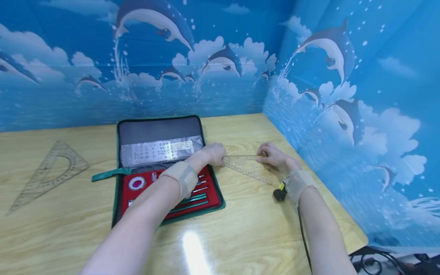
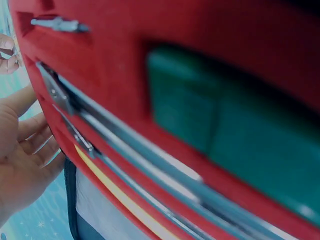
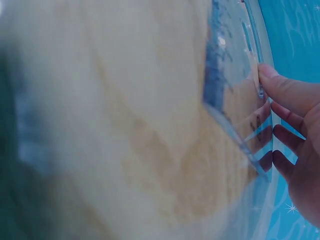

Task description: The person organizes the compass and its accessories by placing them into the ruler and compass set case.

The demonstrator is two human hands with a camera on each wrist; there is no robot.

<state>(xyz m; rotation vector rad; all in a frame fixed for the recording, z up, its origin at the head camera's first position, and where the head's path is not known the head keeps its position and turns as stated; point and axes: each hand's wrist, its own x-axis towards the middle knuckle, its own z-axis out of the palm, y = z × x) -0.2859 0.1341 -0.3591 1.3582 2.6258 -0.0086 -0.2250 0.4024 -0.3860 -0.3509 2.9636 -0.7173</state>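
Observation:
In the head view, a clear set square (image 1: 249, 175) spans the gap between the hands. My left hand (image 1: 215, 153) grips its left end, beside the open case; in the left wrist view the fingertips of that hand (image 2: 27, 147) are partly hidden behind the red case insert (image 2: 110, 95). The right hand (image 1: 275, 156) pinches the upper right part of the set square. From the right wrist, the thumb of this hand (image 3: 295, 125) lies on the edge of the clear plastic (image 3: 240, 105), with the other fingers bent behind it.
A zip case (image 1: 158, 128) with a grey lid, a clear-sleeved template (image 1: 165, 151) and drawing tools lies under my left forearm. Another clear set square (image 1: 38, 183) lies far left. A small black device (image 1: 280, 194) with a cable is by my right wrist. Dolphin-printed walls border the table.

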